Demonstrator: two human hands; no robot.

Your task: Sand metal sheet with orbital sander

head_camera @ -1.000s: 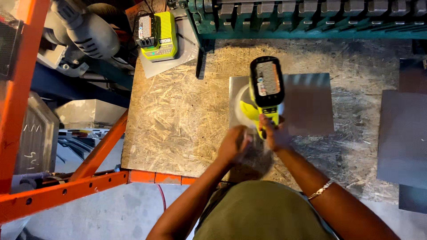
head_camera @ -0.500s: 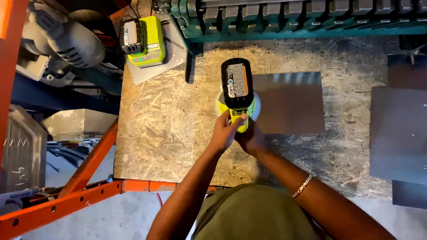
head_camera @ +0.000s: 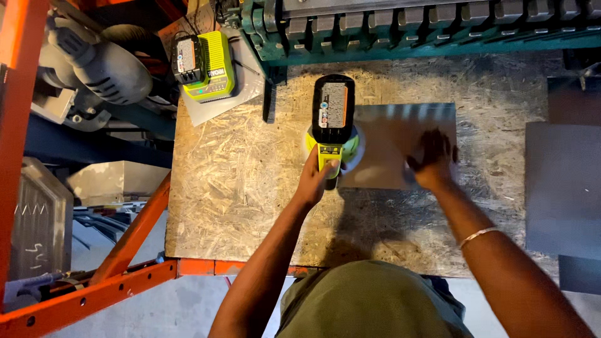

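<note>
- Head view: the left hand (head_camera: 315,178) wraps its grip around the yellow-green handle of a cordless sander (head_camera: 333,128), fingers pressed together on it, near the middle of the frame.
- The sander sits pad-down on the left edge of a flat grey metal sheet (head_camera: 400,147), which lies on the chipboard desk (head_camera: 238,188) just right of centre. Held this way, the pad stays flat against the sheet while the handle gives steering control.
- The sander's long axis runs up and down the frame: the handle end points down toward the person, and the black battery end points to the top of the frame.
- The right hand (head_camera: 433,159) lies flat on the sheet with fingers spread, pinching nothing; it looks placed to pin the sheet so that it does not slide under the tool.
- In the upper left of the frame a battery charger (head_camera: 205,67) with a battery in it rests on the desk corner, well apart from the work.
- An orange rack frame (head_camera: 94,294) crosses the lower left.
</note>
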